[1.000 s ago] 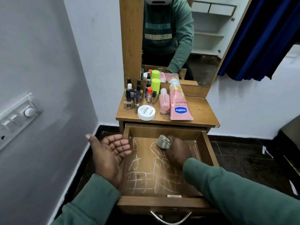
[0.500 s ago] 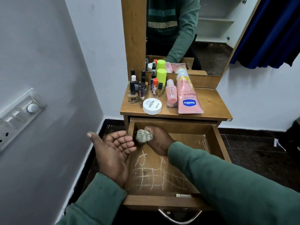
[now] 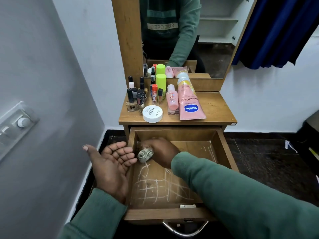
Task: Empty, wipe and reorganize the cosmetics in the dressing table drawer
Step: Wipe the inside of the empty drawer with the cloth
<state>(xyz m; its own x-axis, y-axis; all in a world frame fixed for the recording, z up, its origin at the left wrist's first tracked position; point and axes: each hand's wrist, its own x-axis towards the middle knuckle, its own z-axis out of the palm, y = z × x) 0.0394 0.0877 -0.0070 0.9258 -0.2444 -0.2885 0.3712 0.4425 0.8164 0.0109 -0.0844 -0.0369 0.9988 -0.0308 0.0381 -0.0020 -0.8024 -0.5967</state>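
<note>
The green right sleeve (image 3: 233, 195) covers the front right part of the open wooden drawer (image 3: 224, 152), so that stretch of its floor is hidden. White chalk-like scribbles (image 3: 155, 187) show on the bare floor. The right hand (image 3: 162, 150) has its fingertips tucked behind the crumpled grey cloth (image 3: 145, 154), and how many fingers grip it cannot be told. The curved metal handle (image 3: 185, 232) sits at the very bottom edge, and the grey wall switch panel (image 3: 15, 125) is cut off at the left.

The cloth lies inside the drawer at its back left, close to the left wall, held down on the floor by the curled right hand. The left hand (image 3: 110, 161) holds nothing: palm up, fingers loosely bent, just outside the left wall with its fingertips over the rim, just beside the cloth.

On the wooden dressing table top (image 3: 215, 109) stand one pink Vaseline tube (image 3: 189, 104), one small pink bottle (image 3: 172, 99), one flat round white jar (image 3: 152, 114), one lime-green capped bottle (image 3: 161, 80) and one orange-capped stick (image 3: 154, 91). The dark-capped nail polish bottles (image 3: 136, 99) overlap in a cluster at the left, too crowded to count surely. The mirror (image 3: 198, 40) doubles several of them.
</note>
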